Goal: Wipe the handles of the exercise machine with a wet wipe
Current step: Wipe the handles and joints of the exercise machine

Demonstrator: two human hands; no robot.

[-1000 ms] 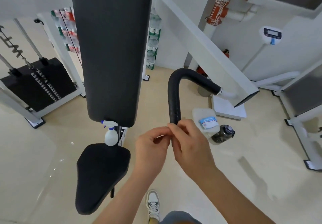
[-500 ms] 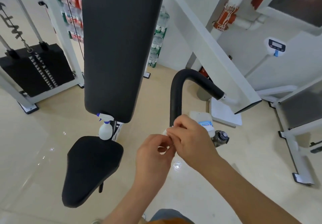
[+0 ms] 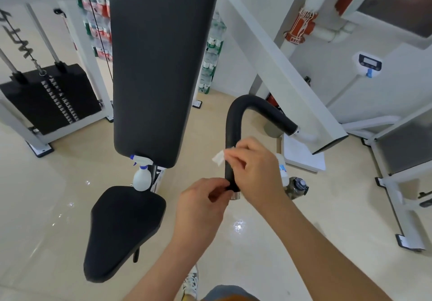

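My right hand (image 3: 254, 169) pinches the wipe (image 3: 219, 158) against the handle (image 3: 232, 137), just above its end. My left hand (image 3: 203, 202) nips the handle's metal tip with its fingertips. Left of them stand the backrest (image 3: 161, 62), seat (image 3: 124, 228) and spray bottle (image 3: 142, 176); a dark bottle (image 3: 298, 187) sits on the floor behind my right hand.

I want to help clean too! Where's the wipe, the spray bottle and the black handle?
wet wipe (image 3: 218, 158), head view, white corner sticking out left of the right hand.
spray bottle (image 3: 141, 179), head view, round white body.
handle (image 3: 231, 132), head view, upright black grip.
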